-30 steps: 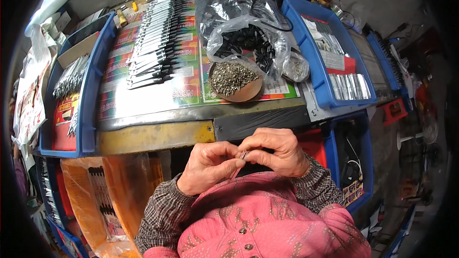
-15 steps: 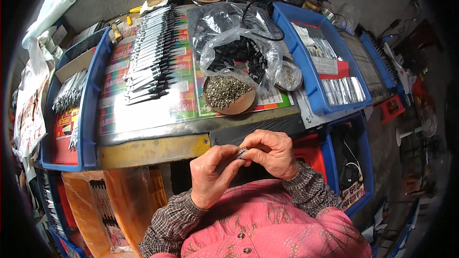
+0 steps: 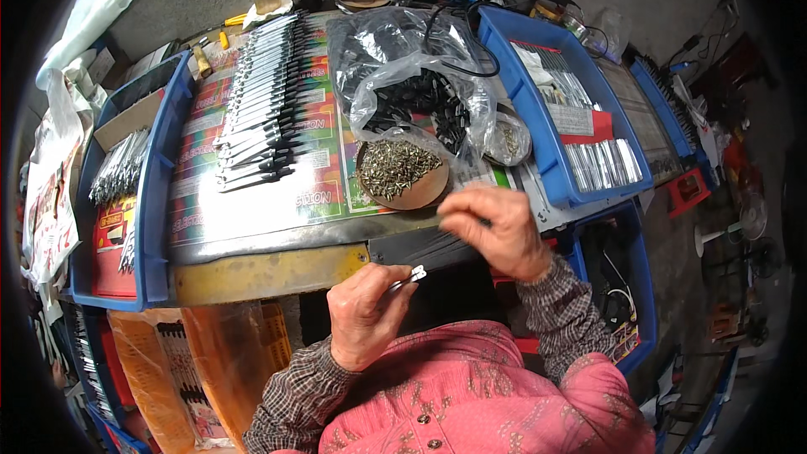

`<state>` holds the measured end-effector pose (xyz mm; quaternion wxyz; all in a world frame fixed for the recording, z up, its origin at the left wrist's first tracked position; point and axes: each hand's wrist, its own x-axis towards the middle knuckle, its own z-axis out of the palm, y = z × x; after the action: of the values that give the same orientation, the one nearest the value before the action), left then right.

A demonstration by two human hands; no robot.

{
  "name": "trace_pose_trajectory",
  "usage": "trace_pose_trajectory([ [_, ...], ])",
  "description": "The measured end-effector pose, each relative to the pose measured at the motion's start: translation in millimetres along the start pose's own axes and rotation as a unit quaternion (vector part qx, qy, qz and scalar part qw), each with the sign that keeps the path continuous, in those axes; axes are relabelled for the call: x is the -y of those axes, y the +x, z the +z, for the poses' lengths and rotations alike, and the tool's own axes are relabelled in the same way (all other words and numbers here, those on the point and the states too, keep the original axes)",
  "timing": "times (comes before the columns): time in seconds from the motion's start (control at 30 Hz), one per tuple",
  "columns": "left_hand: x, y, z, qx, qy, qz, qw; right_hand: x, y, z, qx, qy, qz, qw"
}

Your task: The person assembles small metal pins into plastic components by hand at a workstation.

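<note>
My left hand point(image 3: 367, 313) is closed in a pinch around slim white and silver pen barrels point(image 3: 418, 273), whose open-looking ends stick out past the thumb and fingertips. To the right of it, apart and higher, my right hand point(image 3: 500, 231) hangs over the table's front edge with its fingers curled together. Whatever is in those fingers, if anything, is hidden. Just left of the right hand sits a round dish point(image 3: 420, 195) heaped with small brass-coloured metal parts point(image 3: 395, 166). Behind it, a clear plastic bag point(image 3: 370, 101) lies open around black pen parts point(image 3: 424, 101).
A long row of silver and black pens point(image 3: 265, 101) lies on the colourful printed sheet. Blue trays with pens and parts flank it, at left point(image 3: 160, 227) and right point(image 3: 559, 176). A black cable point(image 3: 429, 29) loops over the bag. Orange plastic-wrapped crates point(image 3: 227, 353) stand below the table.
My hands were together at the pen barrels. The right hand has let go of them and moved up and right toward the dish, while the left keeps hold, with the white ends now exposed.
</note>
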<state>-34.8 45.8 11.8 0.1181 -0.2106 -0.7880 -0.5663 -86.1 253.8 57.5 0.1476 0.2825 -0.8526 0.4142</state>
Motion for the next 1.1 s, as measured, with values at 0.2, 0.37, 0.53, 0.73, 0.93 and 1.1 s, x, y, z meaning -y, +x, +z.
trace_pose_trajectory([
  [0.2,2.7,2.7,-10.3,0.002,0.023,0.001,1.0,-41.6,46.2,-13.0,-0.032,-0.22,-0.035,0.974],
  [0.37,5.0,5.7,-16.9,0.006,0.044,0.0,0.999,-68.5,69.3,-7.9,0.011,-0.338,-0.061,0.939],
  [0.53,8.1,5.4,-16.7,0.0,0.027,-0.009,1.0,-78.3,79.9,1.4,0.067,-0.415,-0.074,0.904],
  [0.73,10.7,3.0,-17.2,0.011,0.029,-0.025,0.999,-84.7,80.9,3.7,0.097,-0.434,-0.071,0.893],
  [0.93,10.3,4.5,-16.6,0.013,0.034,-0.011,0.999,-89.8,77.5,-1.3,0.043,-0.337,-0.076,0.937],
  [1.1,10.9,6.3,-15.3,0.004,0.031,-0.02,0.999,-80.0,65.9,-8.7,-0.022,-0.178,0.01,0.984],
])
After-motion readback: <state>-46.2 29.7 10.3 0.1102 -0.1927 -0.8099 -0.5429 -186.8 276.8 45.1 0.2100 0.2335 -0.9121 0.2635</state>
